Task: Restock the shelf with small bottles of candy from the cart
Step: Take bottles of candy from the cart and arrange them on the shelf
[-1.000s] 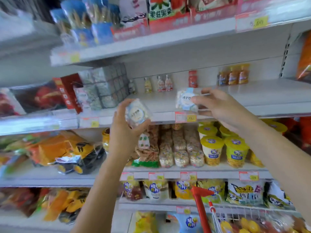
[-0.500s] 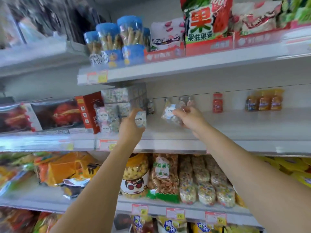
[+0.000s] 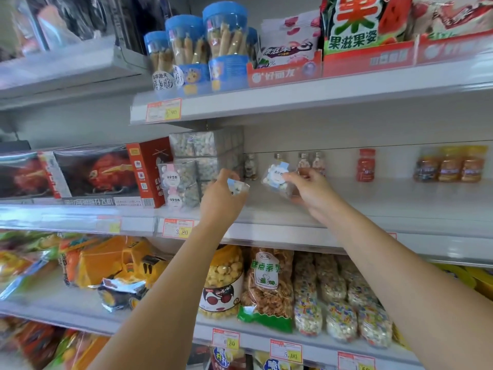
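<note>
My left hand (image 3: pixel 222 198) grips a small clear candy bottle (image 3: pixel 237 186) with a pale label, held over the middle shelf (image 3: pixel 373 209) just right of a stack of the same clear candy packs (image 3: pixel 186 180). My right hand (image 3: pixel 309 190) pinches a second small candy bottle (image 3: pixel 276 178) with a blue-and-white label, tilted, low over the shelf board. Behind them a few tiny bottles (image 3: pixel 310 162) stand against the back wall. The cart is out of view.
A red bottle (image 3: pixel 365 164) and orange bottles (image 3: pixel 450 166) stand at the shelf's back right. A red toy box (image 3: pixel 149 172) sits left of the candy stack. Blue-lidded jars (image 3: pixel 202 46) fill the shelf above; snack bags (image 3: pixel 269 287) the one below.
Both hands have reached deeper onto the middle shelf with their bottles, the left one nearing the candy stack. The view has tilted upward, so the cart handle has dropped out of sight.
</note>
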A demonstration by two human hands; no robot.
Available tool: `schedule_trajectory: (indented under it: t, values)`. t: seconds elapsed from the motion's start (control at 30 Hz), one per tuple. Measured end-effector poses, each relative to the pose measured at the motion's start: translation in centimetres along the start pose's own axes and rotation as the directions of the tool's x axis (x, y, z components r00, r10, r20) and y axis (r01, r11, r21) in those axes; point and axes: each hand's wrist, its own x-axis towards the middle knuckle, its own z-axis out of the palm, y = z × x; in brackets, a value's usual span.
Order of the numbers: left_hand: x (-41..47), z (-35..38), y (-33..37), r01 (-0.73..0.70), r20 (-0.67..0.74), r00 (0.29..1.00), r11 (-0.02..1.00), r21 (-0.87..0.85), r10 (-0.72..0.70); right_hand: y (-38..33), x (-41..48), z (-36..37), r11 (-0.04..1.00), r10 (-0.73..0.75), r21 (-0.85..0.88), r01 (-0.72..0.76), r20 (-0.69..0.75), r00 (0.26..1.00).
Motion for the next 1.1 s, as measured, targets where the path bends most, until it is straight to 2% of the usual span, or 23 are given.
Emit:
schedule_trajectory:
  t: [0.17, 0.23, 0.27, 0.4, 0.47, 0.63, 0.73, 0.83, 0.9, 1.03, 1.1]
  values:
    - [-0.4, 0.8, -1.4, -0.050, -0.127, 0.991, 0.989, -0.141, 0.032, -0.3, 0.1, -0.2, 0.994, 0.043, 0.099, -0.044, 0.017, 0.999]
    - [-0.6, 0.9, -1.7, -0.030, -0.154, 0.988, 0.982, -0.189, 0.001, -0.3, 0.1, 0.3, 0.994, 0.032, 0.106, -0.035, 0.031, 0.999]
    - [-0.5, 0.9, -1.8, 0.004, -0.167, 0.985, 0.984, -0.176, -0.034, -0.4, 0.0, 0.7, 0.994, 0.016, 0.104, -0.021, 0.042, 0.999]
    - [-0.2, 0.3, -2.7, 0.134, -0.211, 0.970, 0.989, 0.066, -0.117, -0.3, -0.3, 4.0, 0.997, -0.069, 0.041, 0.064, 0.124, 0.990]
    - [-0.3, -0.2, -3.4, 0.158, -0.237, 0.963, 0.982, 0.099, -0.131, -0.2, -0.3, 6.0, 0.992, -0.124, 0.006, 0.124, 0.150, 0.981]
    - [-0.8, -0.3, -4.2, 0.200, -0.372, 0.921, 0.961, 0.192, -0.118, -0.4, -0.4, 10.5, 0.956, -0.288, 0.079, 0.283, 0.066, 0.955]
    - [-1.2, 0.1, -4.9, 0.192, -0.434, 0.891, 0.977, 0.094, -0.133, -0.1, -0.3, 11.8, 0.934, -0.342, 0.138, 0.330, 0.067, 0.937]
    - [-1.6, -0.5, -5.1, 0.085, -0.494, 0.868, 0.996, 0.028, -0.060, 0.8, -0.4, 12.0, 0.914, -0.402, 0.107, 0.392, 0.098, 0.910]
    - [-1.2, -1.7, -5.7, 0.063, -0.507, 0.856, 0.994, -0.089, -0.100, 1.5, -0.3, 12.0, 0.905, -0.424, 0.104, 0.413, 0.139, 0.895]
    - [0.2, -3.9, -8.8, 0.049, -0.386, 0.899, 0.923, -0.382, -0.208, 2.0, 0.4, 12.6, 0.916, -0.386, -0.029, 0.401, 0.214, 0.897]
    - [0.4, -4.5, -9.5, 0.108, -0.324, 0.915, 0.920, -0.377, -0.240, 2.1, 0.7, 12.9, 0.906, -0.367, -0.121, 0.405, 0.249, 0.896]
